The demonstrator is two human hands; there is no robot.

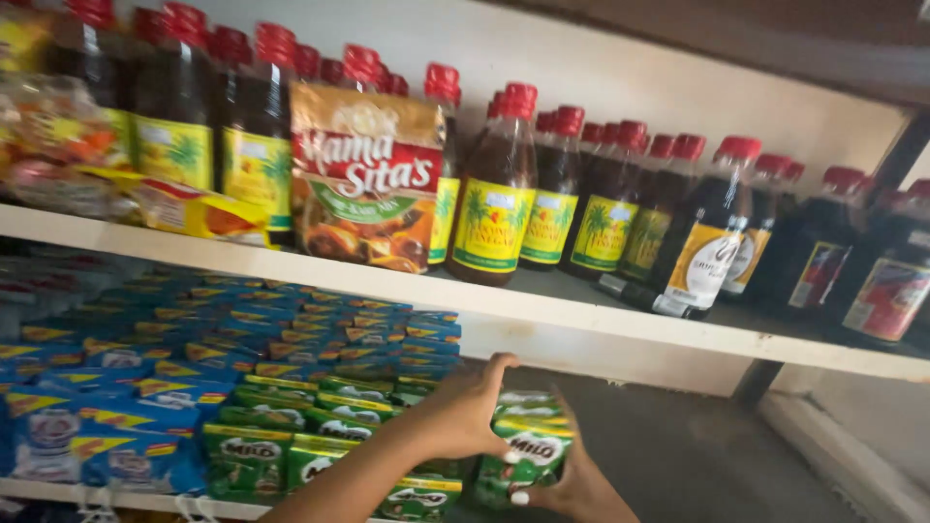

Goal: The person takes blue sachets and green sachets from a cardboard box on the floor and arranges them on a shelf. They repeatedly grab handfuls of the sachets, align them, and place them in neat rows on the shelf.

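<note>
A pale wall runs behind two white shelves that cross the frame from left to right. The upper shelf (542, 302) carries a long row of dark bottles (496, 199) with red caps and yellow or orange labels, and a brown sauce pouch (366, 179) leans against them at upper centre. At lower left, the lower shelf (58, 490) holds stacks of blue packets (107, 426), with rows of green packets (271, 436) just beside them toward the centre. At the bottom centre, two hands hold a bundle of green packs (531, 447). The left hand (470, 407) lies over the bundle's left side with its grip spread, fingers open against the packs. The right hand (576, 484) cups the bundle from below, its grip curled around the packs.
</note>
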